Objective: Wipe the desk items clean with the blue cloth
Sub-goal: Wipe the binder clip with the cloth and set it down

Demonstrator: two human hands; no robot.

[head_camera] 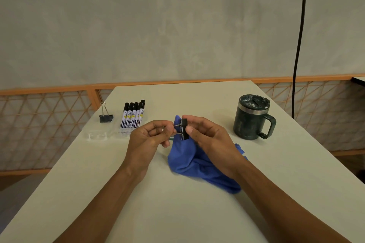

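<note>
Careful: left hand pinches the binder clip by its wire handles, right hand grips the blue cloth round it, and one slip could spring it loose.

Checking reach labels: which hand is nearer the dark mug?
Right. The right hand, holding the binder clip against the blue cloth, sits just left of the mug. The left hand, pinching the clip's wire handles, is farther left, beyond the clip.
</note>
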